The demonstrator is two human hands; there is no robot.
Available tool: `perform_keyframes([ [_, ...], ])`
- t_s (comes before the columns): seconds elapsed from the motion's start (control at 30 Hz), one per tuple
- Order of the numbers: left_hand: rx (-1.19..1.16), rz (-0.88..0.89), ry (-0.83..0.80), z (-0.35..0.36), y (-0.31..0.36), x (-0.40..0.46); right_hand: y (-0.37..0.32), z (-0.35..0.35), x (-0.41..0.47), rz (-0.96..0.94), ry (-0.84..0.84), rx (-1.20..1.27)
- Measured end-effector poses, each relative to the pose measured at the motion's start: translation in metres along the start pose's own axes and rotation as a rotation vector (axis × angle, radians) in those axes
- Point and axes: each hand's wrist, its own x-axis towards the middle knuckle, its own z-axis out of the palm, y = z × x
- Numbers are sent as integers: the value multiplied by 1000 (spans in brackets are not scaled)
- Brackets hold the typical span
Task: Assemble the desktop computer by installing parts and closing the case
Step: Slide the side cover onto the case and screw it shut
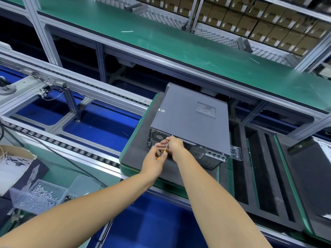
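Observation:
A grey desktop computer case [189, 115] lies on its side on a dark foam pad [143, 140], its side panel on and its rear ports facing me. My left hand [155, 159] grips the orange handle of a small screwdriver [165, 149]. The thin shaft points up at the case's rear top edge near the fan grille. My right hand [174, 144] pinches the shaft close to its tip, against the rear panel. The screw itself is hidden by the fingers.
A clear box of screws [38, 196] and a carton of white cable ties [12, 161] sit at the lower left. Roller conveyor rails [71, 145] run across the left. Black foam trays [259, 167] and another case [317, 169] lie to the right. A green shelf [179, 47] spans above.

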Motion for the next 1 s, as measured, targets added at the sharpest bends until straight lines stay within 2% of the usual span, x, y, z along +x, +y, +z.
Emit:
perform_keyframes([
  [0.07, 129, 57, 82, -1, 3, 0, 0, 3, 1, -7, -5, 24],
  [0.1, 87, 32, 64, -2, 4, 0, 1, 4, 0, -6, -7, 27],
  [0.13, -69, -53, 8, -3, 7, 0, 1, 5, 0, -1, -5, 28],
  [0.2, -526, -347, -209, -5, 14, -3, 1, 4, 1, 12, 15, 30],
  [0.23, -643, -434, -314, -7, 15, -4, 0, 3, 1, 23, 30, 22],
  [0.27, -658, -452, -391, -7, 15, -3, 0, 2, 0, 35, 41, 15],
  [0.33, -489, -372, -406, -4, 15, 1, 0, 1, 1, 51, 52, 11],
  [0.4, -266, -265, -302, 0, 14, 3, 1, 2, 1, 49, 52, 18],
  [0.5, -60, -107, -145, 4, 5, 6, 2, 1, 2, 25, 25, 17],
  [0.63, 452, 76, 119, 6, 0, 7, 1, 2, 3, -8, 52, -19],
  [0.7, 486, 109, 161, 7, 1, 6, 1, 3, 3, -19, 68, -47],
  [0.77, 315, 83, 63, 8, 5, 8, 0, 4, 2, -14, 66, -48],
  [0.8, 135, 36, -10, 8, 9, 9, -1, 5, 2, 3, 62, -36],
  [0.9, -508, -320, -249, 8, 19, 4, -5, 5, 2, 88, 58, 27],
  [0.93, -596, -393, -306, 8, 20, 2, -6, 5, 3, 105, 56, 40],
  [1.0, -514, -392, -340, 9, 16, 2, -7, 4, 4, 114, 32, 39],
])
